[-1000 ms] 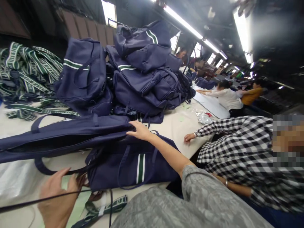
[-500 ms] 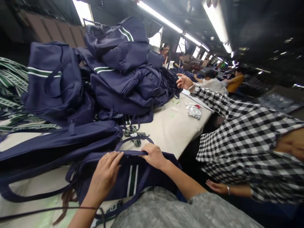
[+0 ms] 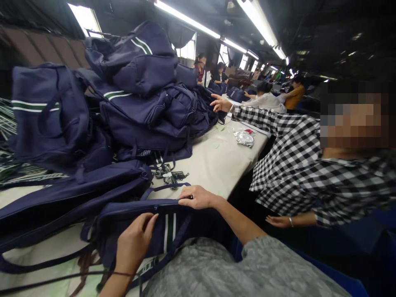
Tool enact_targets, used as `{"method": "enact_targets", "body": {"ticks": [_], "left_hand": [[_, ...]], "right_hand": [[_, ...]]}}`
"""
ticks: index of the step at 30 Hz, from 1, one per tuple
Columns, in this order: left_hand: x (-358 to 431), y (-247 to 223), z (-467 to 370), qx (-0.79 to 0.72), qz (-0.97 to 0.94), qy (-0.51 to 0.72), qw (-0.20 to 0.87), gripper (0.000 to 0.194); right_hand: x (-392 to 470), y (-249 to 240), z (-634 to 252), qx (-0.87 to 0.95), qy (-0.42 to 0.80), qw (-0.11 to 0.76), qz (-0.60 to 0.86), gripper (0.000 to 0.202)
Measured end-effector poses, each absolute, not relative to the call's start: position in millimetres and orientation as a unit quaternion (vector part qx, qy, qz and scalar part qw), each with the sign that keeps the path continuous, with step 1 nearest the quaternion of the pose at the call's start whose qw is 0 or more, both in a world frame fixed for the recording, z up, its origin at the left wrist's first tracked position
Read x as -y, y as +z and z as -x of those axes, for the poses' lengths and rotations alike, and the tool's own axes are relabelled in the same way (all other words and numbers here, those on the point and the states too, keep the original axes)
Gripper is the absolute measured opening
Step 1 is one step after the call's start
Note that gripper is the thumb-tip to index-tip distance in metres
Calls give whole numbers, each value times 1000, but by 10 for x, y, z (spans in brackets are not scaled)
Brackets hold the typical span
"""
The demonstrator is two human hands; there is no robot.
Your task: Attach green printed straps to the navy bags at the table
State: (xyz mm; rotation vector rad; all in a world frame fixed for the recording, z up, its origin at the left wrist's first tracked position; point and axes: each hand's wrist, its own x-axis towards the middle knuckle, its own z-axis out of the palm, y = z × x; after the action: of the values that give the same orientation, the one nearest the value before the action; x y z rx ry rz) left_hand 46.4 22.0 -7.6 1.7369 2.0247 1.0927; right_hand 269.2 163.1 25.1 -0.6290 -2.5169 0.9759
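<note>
One heap of navy bags (image 3: 139,95), one foil packet (image 3: 244,138), four people nearby.

Heap of navy bags (image 3: 145,95) stacked on the bench (image 3: 213,165). Green-and-white webbing straps (image 3: 18,173) lie at far left. Crumpled plastic wrapper (image 3: 244,138) near bench edge. Co-worker in checked shirt (image 3: 297,156) stands alongside, arm reaching toward heap.

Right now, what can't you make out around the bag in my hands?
Head view only:
- Navy bag: near side hidden by my grey sleeve.
- Left hand: palm faces away, grip unclear.
- Right hand: fingertips hidden over the bag's top edge.
- Foil packet: too small to identify.
</note>
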Motion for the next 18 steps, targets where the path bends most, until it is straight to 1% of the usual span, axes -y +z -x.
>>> {"method": "enact_targets", "body": {"ticks": [2,4,5,6,7,9,11,13,15,18], "left_hand": [[-230,-157,-615,-708,-480,397,333,34],[-277,-211,-739,-652,-354,443,504,48],[-311,-224,-781,-614,-298,473,557,53],[-350,-230,-808,-581,-253,502,589,56],[-391,-232,-820,-558,-220,527,602,54],[-470,-229,-804,-549,-181,561,593,43],[-542,-230,-752,-571,-176,566,568,31],[-610,-226,-688,-603,-200,548,544,26],[-673,-179,-634,-618,-260,534,514,32],[-746,35,-609,-617,-362,528,457,51]], "right_hand": [[-1738,267,-2751,888,388,157,189,21],[-1794,263,-2775,889,402,134,171,21],[-1793,254,-2768,895,390,128,173,23],[-1768,240,-2748,904,365,127,184,25],[-1723,221,-2718,913,326,134,203,26],[-1589,167,-2641,928,226,162,249,24],[-1456,101,-2567,929,132,201,282,21],[-1383,53,-2517,922,79,236,297,20],[-1383,76,-2502,908,54,270,316,18],[-1432,281,-2523,883,33,316,346,15]]}}
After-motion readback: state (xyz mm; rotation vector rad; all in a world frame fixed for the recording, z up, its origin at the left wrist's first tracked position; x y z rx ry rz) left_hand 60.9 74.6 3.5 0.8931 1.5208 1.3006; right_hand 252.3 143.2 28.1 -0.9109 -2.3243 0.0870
